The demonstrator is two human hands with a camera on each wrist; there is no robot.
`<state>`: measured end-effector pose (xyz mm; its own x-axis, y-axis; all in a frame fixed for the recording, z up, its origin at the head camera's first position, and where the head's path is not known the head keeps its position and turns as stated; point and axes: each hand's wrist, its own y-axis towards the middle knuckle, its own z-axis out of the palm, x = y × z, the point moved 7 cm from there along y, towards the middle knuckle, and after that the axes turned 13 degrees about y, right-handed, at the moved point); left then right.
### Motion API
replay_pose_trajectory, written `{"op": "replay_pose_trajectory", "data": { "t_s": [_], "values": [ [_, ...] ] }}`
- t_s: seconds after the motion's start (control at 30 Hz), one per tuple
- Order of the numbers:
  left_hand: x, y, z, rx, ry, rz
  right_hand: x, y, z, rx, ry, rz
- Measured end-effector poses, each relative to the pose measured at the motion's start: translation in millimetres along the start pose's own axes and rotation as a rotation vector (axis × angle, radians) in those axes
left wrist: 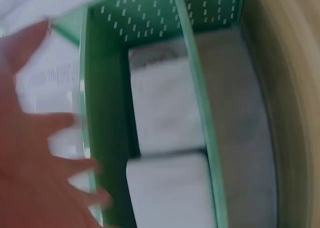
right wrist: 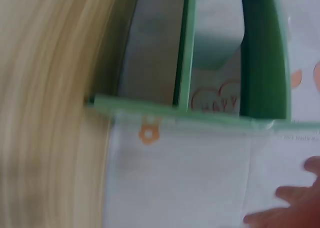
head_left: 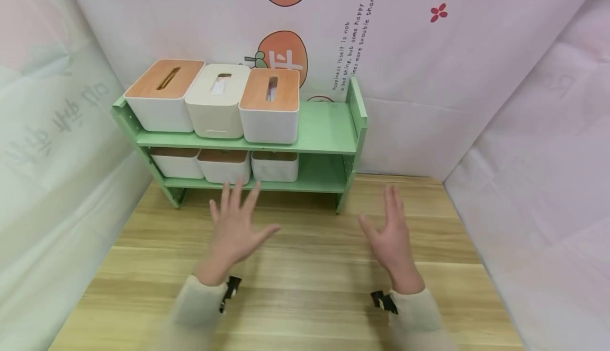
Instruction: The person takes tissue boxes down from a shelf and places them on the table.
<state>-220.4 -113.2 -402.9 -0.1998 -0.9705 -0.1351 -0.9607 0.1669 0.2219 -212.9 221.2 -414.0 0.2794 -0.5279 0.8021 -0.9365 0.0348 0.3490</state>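
Observation:
My left hand (head_left: pixel 234 234) hovers with spread fingers before the lower shelf of a green two-tier rack (head_left: pixel 324 128), holding nothing. The right hand (head_left: pixel 393 240) is raised over the wooden table (head_left: pixel 305 298), to the right of the rack, its fingers straight and nothing in them. On the top shelf stand a wood-lidded white tissue box (head_left: pixel 159 113), a cream tissue box (head_left: pixel 216 120) and another wood-lidded box (head_left: pixel 270 126). Three smaller white boxes (head_left: pixel 224 172) sit on the lower shelf. In the left wrist view two white boxes (left wrist: pixel 167 108) show behind the spread fingers, blurred.
White printed cloth (head_left: pixel 405 75) hangs behind the rack, and more cloth (head_left: pixel 538 181) closes off both sides. The rack's right side panel (head_left: pixel 357 110) rises above the top shelf, and bare shelf shows right of the boxes on both tiers.

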Motion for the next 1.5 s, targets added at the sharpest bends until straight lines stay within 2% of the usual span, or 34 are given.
{"op": "replay_pose_trajectory", "data": {
  "t_s": [0.03,0.1,0.33,0.4,0.43,0.47,0.53,0.63,0.7,0.77,0.87,0.93,1.0,1.1,1.23,1.33,1.5],
  "values": [
    [7.2,4.2,-9.5,-0.069,-0.053,0.019,0.6,4.4,-4.8,-0.019,0.058,-0.03],
    [24.3,9.2,-29.2,-0.194,-0.155,0.031,3.3,14.1,-14.1,-0.043,0.102,-0.08],
    [94.5,16.5,-95.7,-0.633,-0.366,-0.058,28.8,49.0,-30.6,-0.029,0.223,-0.122],
    [113.1,19.0,-110.7,-0.714,-0.399,-0.073,38.0,58.0,-30.8,-0.015,0.253,-0.133],
    [122.2,20.5,-116.4,-0.732,-0.413,-0.086,42.5,62.2,-30.3,-0.009,0.263,-0.139],
    [131.8,22.4,-120.8,-0.735,-0.421,-0.113,47.0,66.3,-29.4,-0.002,0.273,-0.145],
    [152.7,27.5,-125.9,-0.697,-0.446,-0.2,56.5,74.1,-26.7,0.018,0.302,-0.146],
    [183.2,35.6,-126.1,-0.597,-0.519,-0.354,74.9,82.4,-22.3,0.049,0.346,-0.138],
    [199.4,41.1,-121.9,-0.511,-0.624,-0.436,86.0,86.1,-20.2,0.063,0.369,-0.122],
    [210.0,46.3,-114.8,-0.439,-0.765,-0.474,94.1,88.8,-18.6,0.079,0.394,-0.101],
    [218.7,52.6,-102.1,-0.343,-0.952,-0.503,97.2,94.3,-14.7,0.106,0.428,-0.069],
    [222.2,55.7,-95.8,-0.308,-1.009,-0.515,95.5,98.7,-11.8,0.124,0.444,-0.052],
    [225.6,59.1,-93.0,-0.303,-1.031,-0.511,91.9,104.6,-9.0,0.135,0.454,-0.045],
    [230.2,62.1,-93.0,-0.333,-1.077,-0.485,81.6,114.2,-3.4,0.145,0.49,-0.042],
    [233.9,64.6,-90.3,-0.34,-1.223,-0.451,63.7,126.1,4.6,0.142,0.521,-0.039],
    [236.2,63.0,-86.7,-0.317,-1.274,-0.469,53.8,131.2,7.5,0.105,0.494,-0.039],
    [237.8,61.1,-84.5,-0.32,-1.28,-0.509,50.1,133.6,7.2,0.022,0.424,-0.06]
  ]
}}
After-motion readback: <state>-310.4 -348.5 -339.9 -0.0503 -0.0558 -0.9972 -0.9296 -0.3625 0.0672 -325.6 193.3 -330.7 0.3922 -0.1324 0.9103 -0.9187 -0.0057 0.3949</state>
